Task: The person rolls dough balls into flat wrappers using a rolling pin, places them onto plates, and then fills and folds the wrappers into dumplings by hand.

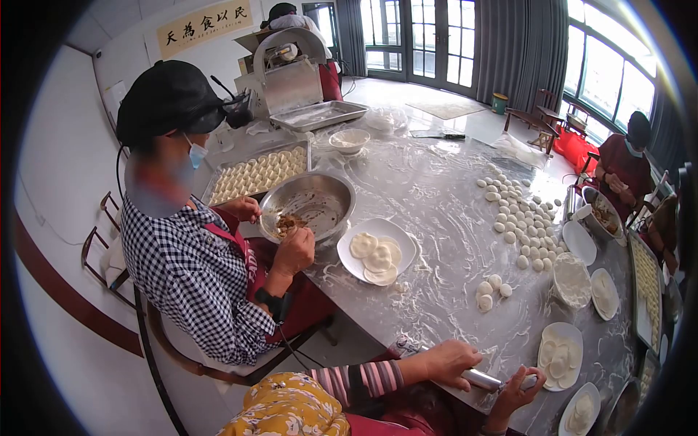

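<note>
A metal rolling pin [481, 379] lies at the table's near edge. My left hand [451, 362] is curled over its middle, and my right hand [518, 390] has its fingers around the handle at the right end. Any dough under my hands is hidden. Ahead of the pin are several small dough balls [485, 302], with a larger group of floured dough pieces [518, 225] farther back. A white plate [549, 381] of round wrappers is just right of my right hand, and another plate [349, 243] of wrappers sits to the left.
At the left, a person [189, 269] works over a steel bowl [338, 185] of filling, beside a tray [218, 176] of dumplings. A cleaver [436, 135] lies at the back. More plates and a bowl [607, 218] line the right side, where another person [625, 171] sits.
</note>
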A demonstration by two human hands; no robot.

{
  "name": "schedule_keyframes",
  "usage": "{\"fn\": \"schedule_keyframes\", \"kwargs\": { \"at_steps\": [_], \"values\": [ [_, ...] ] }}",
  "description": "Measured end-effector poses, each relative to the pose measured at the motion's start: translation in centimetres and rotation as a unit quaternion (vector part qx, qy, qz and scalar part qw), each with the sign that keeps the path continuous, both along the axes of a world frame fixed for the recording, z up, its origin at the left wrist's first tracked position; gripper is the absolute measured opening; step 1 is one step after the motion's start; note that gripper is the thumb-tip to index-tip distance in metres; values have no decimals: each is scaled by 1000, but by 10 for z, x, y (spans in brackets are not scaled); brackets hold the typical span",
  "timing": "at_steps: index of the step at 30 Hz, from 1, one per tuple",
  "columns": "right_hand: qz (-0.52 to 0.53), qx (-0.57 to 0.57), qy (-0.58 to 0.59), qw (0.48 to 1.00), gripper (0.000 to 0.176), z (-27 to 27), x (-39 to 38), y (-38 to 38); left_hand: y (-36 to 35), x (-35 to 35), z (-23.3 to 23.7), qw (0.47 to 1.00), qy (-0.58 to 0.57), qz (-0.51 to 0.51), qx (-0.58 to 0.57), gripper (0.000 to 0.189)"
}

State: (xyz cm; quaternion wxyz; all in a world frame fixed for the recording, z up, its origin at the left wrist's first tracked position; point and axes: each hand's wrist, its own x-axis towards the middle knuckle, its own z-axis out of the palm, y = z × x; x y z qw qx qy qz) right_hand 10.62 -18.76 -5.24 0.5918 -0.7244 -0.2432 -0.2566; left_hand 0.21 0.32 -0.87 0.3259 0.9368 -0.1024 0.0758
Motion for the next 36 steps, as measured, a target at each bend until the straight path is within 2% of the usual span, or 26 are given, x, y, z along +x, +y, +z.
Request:
{"fn": "schedule_keyframes", "kwargs": {
  "at_steps": [4, 6, 13, 16, 19, 21, 28, 30, 31, 33, 34, 36],
  "values": [
    [-1, 25, 27, 999, 16, 6, -5, 3, 1, -1, 2, 1000, -4, -5, -8, 49],
    [4, 18, 98, 995, 15, 8, -7, -2, 1, -2, 5, 1000, 1, -3, -8, 49],
    [-16, -17, 69, 997, 14, 13, -9, -3, -1, -2, 11, 1000, 22, 2, 2, 50],
    [3, 14, 128, 992, 14, 20, -14, 0, -1, -2, 12, 1000, 28, 4, 3, 50],
    [4, 13, 122, 992, 15, 20, -13, 0, 0, -3, 15, 1000, 22, 1, -1, 50],
    [-5, -33, -28, 999, 13, 12, -4, 1, 0, -2, 15, 1000, 21, -3, 3, 50],
    [-8, -29, -12, 999, 13, 14, -9, 0, 0, -2, 10, 1000, 17, -6, 14, 49],
    [-12, -11, 59, 998, 17, 17, -12, 1, -1, -1, 9, 1000, 0, -2, 20, 48],
    [-36, -8, 54, 998, 17, 20, -12, 1, -1, 0, 9, 999, -6, -27, 21, 48],
    [-30, -73, -65, 995, 20, 24, -7, -1, -2, 1, 7, 999, -11, -3, 38, 48],
    [-60, -73, -71, 993, 20, 27, -8, -3, -4, 3, 8, 999, -20, -32, 38, 48],
    [-20, -57, -56, 997, 22, 31, -11, 0, -5, 0, 11, 999, -17, 1, 39, 48]
  ]
}}
